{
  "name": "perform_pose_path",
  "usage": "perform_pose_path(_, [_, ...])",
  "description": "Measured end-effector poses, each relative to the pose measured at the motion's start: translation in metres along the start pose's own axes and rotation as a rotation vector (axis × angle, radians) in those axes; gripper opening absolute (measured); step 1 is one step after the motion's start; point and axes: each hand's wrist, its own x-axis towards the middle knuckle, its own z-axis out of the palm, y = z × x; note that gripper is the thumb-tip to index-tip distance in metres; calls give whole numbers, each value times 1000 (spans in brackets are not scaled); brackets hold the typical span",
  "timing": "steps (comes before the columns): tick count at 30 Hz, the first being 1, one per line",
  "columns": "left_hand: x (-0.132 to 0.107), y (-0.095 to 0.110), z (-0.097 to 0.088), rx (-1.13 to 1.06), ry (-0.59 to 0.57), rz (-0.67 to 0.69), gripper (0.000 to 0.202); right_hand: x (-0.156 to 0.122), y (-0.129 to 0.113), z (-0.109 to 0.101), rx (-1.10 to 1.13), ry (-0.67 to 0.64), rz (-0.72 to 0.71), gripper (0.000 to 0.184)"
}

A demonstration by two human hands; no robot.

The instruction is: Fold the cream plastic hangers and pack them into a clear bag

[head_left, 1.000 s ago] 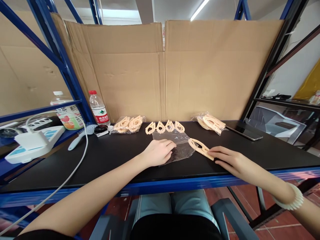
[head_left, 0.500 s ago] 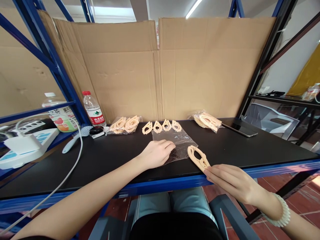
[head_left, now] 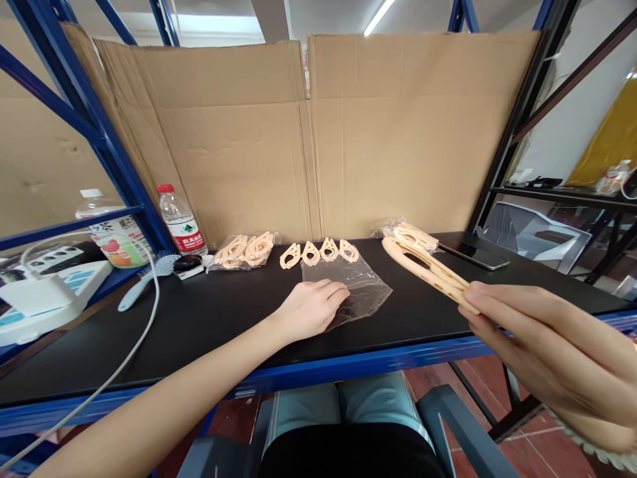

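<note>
My right hand (head_left: 542, 345) is raised close to the camera and pinches the near end of a long beige plastic clip (head_left: 423, 265), which points up and to the left above the shelf. My left hand (head_left: 311, 307) rests on the black shelf (head_left: 209, 312), fingers curled loosely on the edge of a clear plastic bag (head_left: 361, 289) that lies flat. Behind the bag stands a row of several small beige clips (head_left: 319, 252).
Two filled bags of clips lie at the back, one left (head_left: 243, 249) and one right (head_left: 411, 236). A phone (head_left: 472, 252) lies at the right. A water bottle (head_left: 178, 219), a brush (head_left: 144, 282), a white cable (head_left: 144, 332) and a cardboard wall (head_left: 308, 133) bound the shelf.
My right hand has lifted the long clip off the shelf and brought it up toward the camera. My left hand has stayed on the clear bag.
</note>
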Motion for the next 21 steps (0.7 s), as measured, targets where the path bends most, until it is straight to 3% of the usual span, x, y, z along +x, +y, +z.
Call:
perform_pose_path(4, [-1,-1,2,4,6,-18,36,25,-10,23,-14,-106,-207,47])
perform_pose_path(7, [-2,-2,4,-17,26,-47,38,30,-11,46,-84,-111,-338,38])
perform_pose_path(12, [-3,-3,6,-27,65,-108,47,27,-14,59,-141,-153,-418,27])
perform_pose_path(16, [-3,-2,6,-30,98,-80,52,36,-20,66,-170,-137,-515,26])
perform_pose_path(21, [-2,-2,6,-50,131,-80,59,54,-19,102,-340,-198,-594,21])
